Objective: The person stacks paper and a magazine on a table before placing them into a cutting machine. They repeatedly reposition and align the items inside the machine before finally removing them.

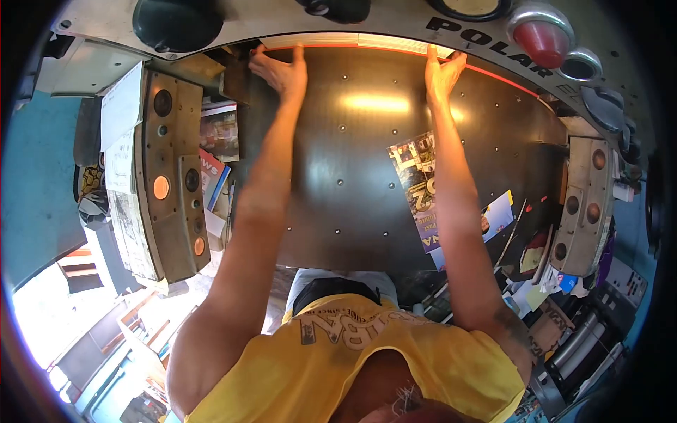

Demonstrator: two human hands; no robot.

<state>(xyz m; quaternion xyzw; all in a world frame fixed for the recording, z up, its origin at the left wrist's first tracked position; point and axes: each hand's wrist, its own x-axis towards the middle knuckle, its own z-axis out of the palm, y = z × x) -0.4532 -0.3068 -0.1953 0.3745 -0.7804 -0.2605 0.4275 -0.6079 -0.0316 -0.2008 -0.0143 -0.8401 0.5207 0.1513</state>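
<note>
Both arms stretch across the dark machine table point(331, 155) to its far side. Two pale paper stacks sit side by side there, a left stack point(321, 41) and a right stack point(395, 42), under the front of the cutting machine. My left hand point(283, 74) is at the left stack's near edge, thumb and fingers spread. At the right stack's near edge is my right hand point(442, 76), its thumb apart from its fingers. Some fingertips are hidden at the machine's edge, and neither hand visibly grips anything. A thin red line runs along the stacks.
A printed sheet point(416, 190) and a smaller leaflet point(499, 213) lie by my right forearm. Control panels with round buttons flank the table, a left panel point(166, 176) and a right panel point(584, 204). Printed papers point(214, 176) lie beside the left panel. A red lamp point(541, 44) juts from the machine.
</note>
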